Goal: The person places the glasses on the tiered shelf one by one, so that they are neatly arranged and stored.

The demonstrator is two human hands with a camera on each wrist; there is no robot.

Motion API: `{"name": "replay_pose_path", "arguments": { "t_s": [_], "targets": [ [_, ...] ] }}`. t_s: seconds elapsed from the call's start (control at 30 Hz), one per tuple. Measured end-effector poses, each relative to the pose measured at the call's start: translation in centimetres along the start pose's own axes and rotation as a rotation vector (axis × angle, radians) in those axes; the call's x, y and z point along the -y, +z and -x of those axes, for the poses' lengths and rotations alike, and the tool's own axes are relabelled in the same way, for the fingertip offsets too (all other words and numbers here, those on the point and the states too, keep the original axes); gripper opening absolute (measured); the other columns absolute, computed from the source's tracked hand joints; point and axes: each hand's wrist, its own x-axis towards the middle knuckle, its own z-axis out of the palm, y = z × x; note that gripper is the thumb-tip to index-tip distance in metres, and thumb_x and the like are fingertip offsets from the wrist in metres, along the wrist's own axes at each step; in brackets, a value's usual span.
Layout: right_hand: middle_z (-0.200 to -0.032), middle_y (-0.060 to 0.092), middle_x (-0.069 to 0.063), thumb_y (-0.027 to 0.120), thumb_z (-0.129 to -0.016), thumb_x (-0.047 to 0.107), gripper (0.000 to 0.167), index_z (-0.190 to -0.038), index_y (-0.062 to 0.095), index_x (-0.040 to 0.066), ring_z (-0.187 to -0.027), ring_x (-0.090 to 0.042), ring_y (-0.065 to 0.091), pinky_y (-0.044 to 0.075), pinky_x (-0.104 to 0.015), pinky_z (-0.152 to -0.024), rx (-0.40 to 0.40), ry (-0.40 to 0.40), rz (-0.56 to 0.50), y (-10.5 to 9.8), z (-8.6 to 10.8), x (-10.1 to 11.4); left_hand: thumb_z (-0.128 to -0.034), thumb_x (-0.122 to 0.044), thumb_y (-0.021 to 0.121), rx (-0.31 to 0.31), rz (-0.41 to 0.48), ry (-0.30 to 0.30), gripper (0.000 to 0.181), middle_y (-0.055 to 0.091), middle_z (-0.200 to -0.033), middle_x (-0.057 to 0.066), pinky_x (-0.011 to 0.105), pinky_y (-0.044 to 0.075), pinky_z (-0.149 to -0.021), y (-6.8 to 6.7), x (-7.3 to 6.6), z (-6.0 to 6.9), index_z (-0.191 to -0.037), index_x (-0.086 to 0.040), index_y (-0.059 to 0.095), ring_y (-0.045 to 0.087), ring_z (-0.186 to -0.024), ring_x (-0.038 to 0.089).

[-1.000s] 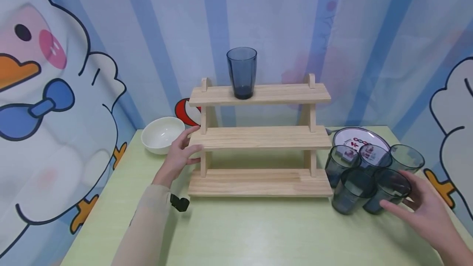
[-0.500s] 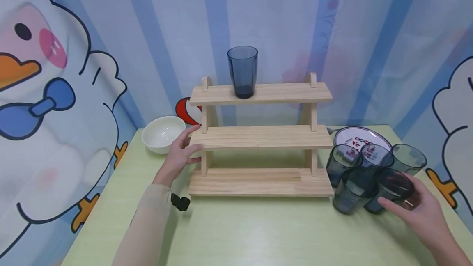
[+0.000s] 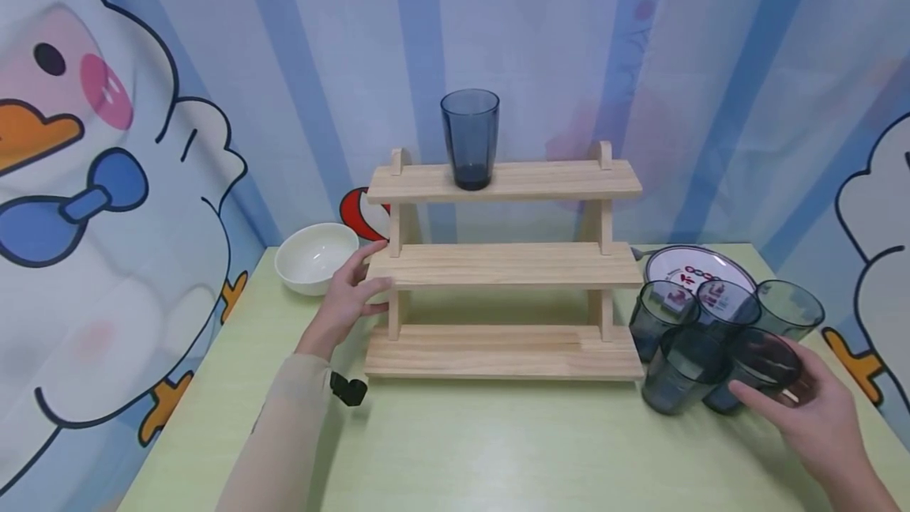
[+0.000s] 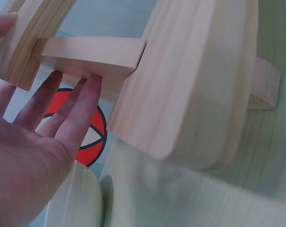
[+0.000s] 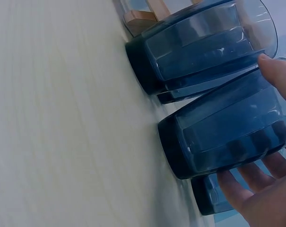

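Head: we see the right hand (image 3: 817, 409) wrapped round a glass (image 5: 218, 125), right of the rack (image 3: 505, 265) | left hand (image 3: 344, 296): fingers spread, some tips hidden; left wrist shows two touching an upright (image 4: 93, 49)

Left arm (image 3: 273, 441): one, in a beige sleeve, extended forward from the lower left. Left wrist (image 3: 317, 344): one, bare. Left grip (image 3: 344, 303): bare hand; fingers (image 4: 81, 111) nearly straight and spread, thumb (image 4: 0, 27) set well apart from them. Right forearm (image 3: 869, 490): one, bare where visible, entering at the lower right, angled up and inward. Right grip (image 3: 817, 409): bare hand; fingers curled in a hold, thumb opposite them.
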Motion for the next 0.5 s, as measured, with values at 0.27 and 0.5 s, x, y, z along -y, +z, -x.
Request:
{"name": "replay_pose_path", "arguments": {
  "t_s": [0.27, 0.5],
  "targets": [
    [-0.141, 0.057, -0.009, 0.087, -0.087, 0.025, 0.085, -0.16, 0.042, 0.022, -0.096, 0.014, 0.05, 0.053, -0.005, -0.073, -0.04, -0.012, -0.011, -0.4, 0.6, 0.2, -0.0988, -0.019, 0.07, -0.007, -0.009, -0.003, 0.069, 0.046, -0.157, 0.015, 0.06, 0.059, -0.094, 0.0, 0.1, 0.0, -0.161, -0.03, 0.041, 0.053, -0.136, 0.042],
    [-0.131, 0.056, 0.01, 0.086, -0.089, 0.018, 0.083, -0.159, 0.043, 0.025, -0.097, 0.014, 0.052, 0.054, -0.006, -0.072, -0.061, -0.051, -0.036, -1.3, 1.0, 1.1, -0.0989, -0.02, 0.07, -0.002, -0.01, -0.011, 0.071, 0.045, -0.157, 0.016, 0.06, 0.058, -0.096, 0.0, 0.0, 0.0, -0.163, -0.027, 0.039, 0.052, -0.137, 0.043]
  ]
}}
